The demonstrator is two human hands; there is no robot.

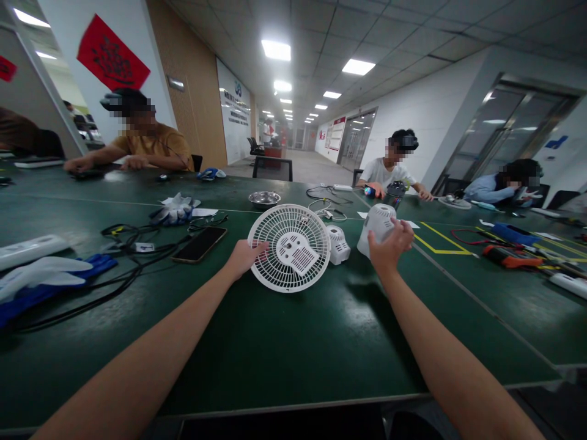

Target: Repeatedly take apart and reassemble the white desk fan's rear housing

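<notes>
My left hand (243,256) grips the left rim of a round white fan grille (290,247), which stands tilted on the green table (284,342). A barcode label sits on the grille's centre hub. My right hand (389,244) is wrapped round a white fan housing (376,227) and holds it just above the table, to the right of the grille. Between them a smaller white motor cover (338,244) rests on the table behind the grille.
A dark phone (200,244), black cables (123,235), gloves (177,209) and a metal bowl (264,198) lie to the left and behind. Yellow tape lines (435,241) and tools (511,256) lie to the right. Three other people sit at the table's far sides.
</notes>
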